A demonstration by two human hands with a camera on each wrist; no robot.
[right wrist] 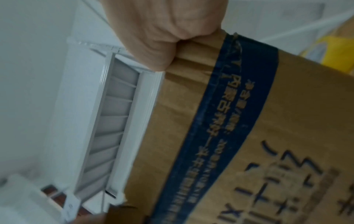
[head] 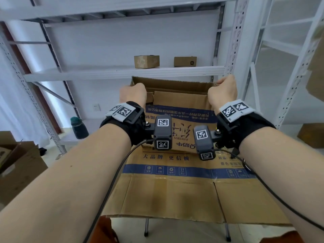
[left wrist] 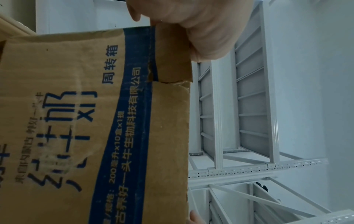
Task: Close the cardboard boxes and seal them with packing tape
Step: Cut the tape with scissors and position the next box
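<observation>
A large brown cardboard box (head: 175, 181) with blue bands and printed characters is held up in front of me, its flaps open at the far end. My left hand (head: 133, 95) grips the box's far left corner flap. My right hand (head: 222, 92) grips the far right corner. In the left wrist view the left hand (left wrist: 193, 28) curls round a torn flap edge of the box (left wrist: 95, 121). In the right wrist view the right hand (right wrist: 162, 33) clenches the creased edge of the box (right wrist: 249, 121). No tape is in view.
White metal shelving (head: 122, 71) stands right behind the box, with two small cardboard boxes (head: 147, 61) (head: 185, 61) on a shelf. A dark green bottle (head: 79, 128) sits on a lower shelf at left. Another open cardboard box (head: 15, 165) is at the left edge.
</observation>
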